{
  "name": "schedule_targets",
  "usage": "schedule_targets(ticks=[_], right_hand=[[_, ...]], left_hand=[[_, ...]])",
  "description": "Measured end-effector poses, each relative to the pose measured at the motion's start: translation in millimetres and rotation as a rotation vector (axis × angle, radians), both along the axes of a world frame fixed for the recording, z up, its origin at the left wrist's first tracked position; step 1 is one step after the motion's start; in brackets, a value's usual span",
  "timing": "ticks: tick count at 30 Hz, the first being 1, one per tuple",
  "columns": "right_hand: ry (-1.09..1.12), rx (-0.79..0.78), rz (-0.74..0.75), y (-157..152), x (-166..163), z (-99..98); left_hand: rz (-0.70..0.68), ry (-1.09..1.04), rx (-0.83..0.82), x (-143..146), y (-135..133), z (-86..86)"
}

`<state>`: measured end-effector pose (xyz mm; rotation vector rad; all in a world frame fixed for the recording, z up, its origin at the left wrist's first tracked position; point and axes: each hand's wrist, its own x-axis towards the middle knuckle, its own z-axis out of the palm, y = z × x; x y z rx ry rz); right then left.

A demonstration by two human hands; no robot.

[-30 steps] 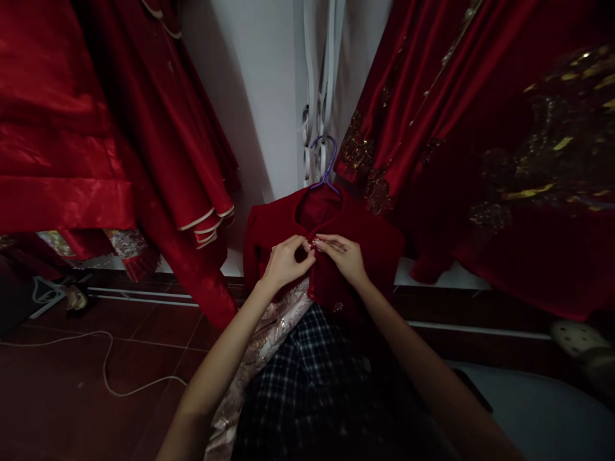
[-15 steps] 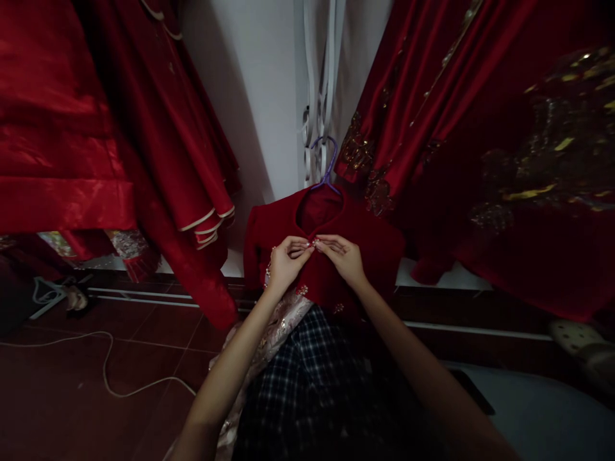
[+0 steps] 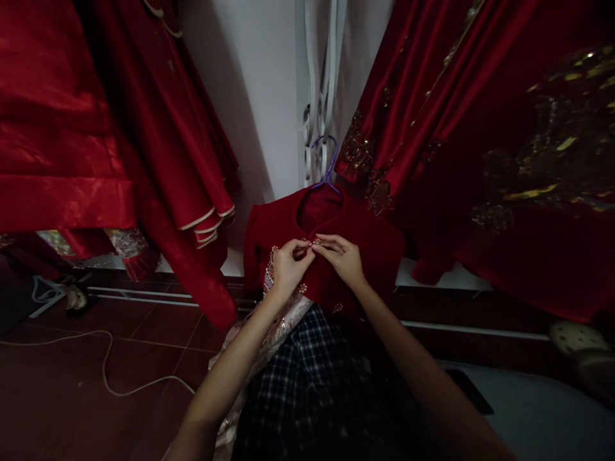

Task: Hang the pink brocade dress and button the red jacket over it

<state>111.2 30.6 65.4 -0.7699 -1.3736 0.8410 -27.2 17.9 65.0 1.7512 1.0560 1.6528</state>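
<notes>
A red jacket (image 3: 276,221) with a round neckline hangs in front of me on a purple hanger (image 3: 329,169). Just below its collar, my left hand (image 3: 290,264) and my right hand (image 3: 344,259) meet fingertip to fingertip, both pinching the front opening. Something small and shiny, apparently a beaded button (image 3: 314,242), shows between the fingertips. Further down the front are a flower-shaped beaded button (image 3: 302,289) and a similar beaded ornament (image 3: 339,308). Beaded trim (image 3: 269,272) shows beside my left wrist. The fingers partly cover the fastening.
Red garments (image 3: 192,160) hang at the left, and gold-embellished red ones (image 3: 384,147) at the right. Plaid cloth (image 3: 307,365) and pale shiny fabric (image 3: 283,323) lie below my arms. A cable (image 3: 110,365) crosses the tiled floor. A dark flat object (image 3: 466,390) rests at lower right.
My left hand has turned and shifted slightly, its thumb now nearer the fastening. The right fingers have moved a little at the same spot. The jacket hangs as before.
</notes>
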Motion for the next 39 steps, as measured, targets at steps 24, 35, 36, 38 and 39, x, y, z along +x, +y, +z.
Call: schedule_targets(ticks=[24, 35, 36, 38, 39], right_hand=[[-0.18, 0.082, -0.271, -2, -12, 4.0], [-0.768, 0.238, -0.426, -91, -19, -46.6], [-0.763, 0.223, -0.454, -86, -20, -50.0], [-0.763, 0.196, -0.505, -74, -23, -53.5], [-0.78, 0.183, -0.513, -69, -24, -54.0]], left_hand=[[-0.206, 0.004, 0.044, -3, -3, -17.5], [-0.557, -0.484, -0.47, 5, -9, -25.8], [-0.569, -0.515, -0.527, 7, -9, -25.1], [-0.591, -0.578, -0.617, 10, -8, -26.3], [-0.591, -0.606, -0.643, 11, -7, -27.8]])
